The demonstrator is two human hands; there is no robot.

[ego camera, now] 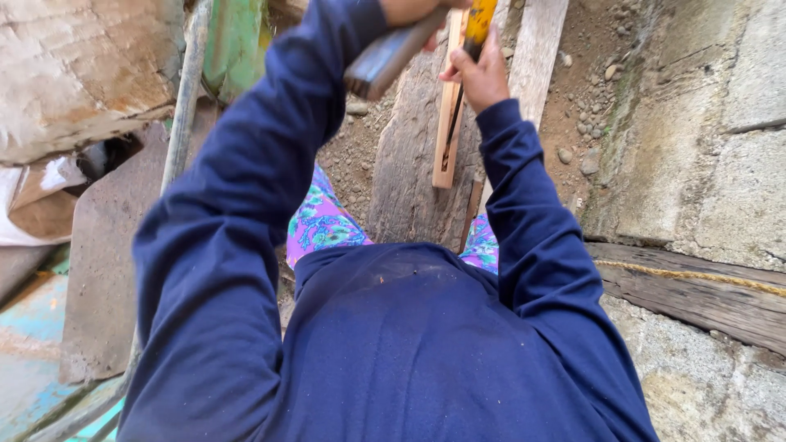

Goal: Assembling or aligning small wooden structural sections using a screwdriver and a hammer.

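Note:
Both arms are in dark blue sleeves. My left hand [412, 10] is raised at the top edge, gripping a grey, hammer-like tool [385, 56]; most of the hand is cut off by the frame. My right hand [481, 75] grips a yellow-handled chisel [480, 18], whose dark blade runs down along a pale wooden slat [447, 131]. The slat lies lengthwise on a weathered grey plank [409, 176] in front of my knees. The grey tool hangs above and left of the chisel's handle, apart from it.
Dirt with pebbles [585, 98] lies beyond the plank, with concrete blocks [712, 155] to the right. A dark board with a yellow rope [696, 282] crosses the lower right. To the left are a grey pipe [184, 106], a green panel [233, 41] and a flat slab [102, 270].

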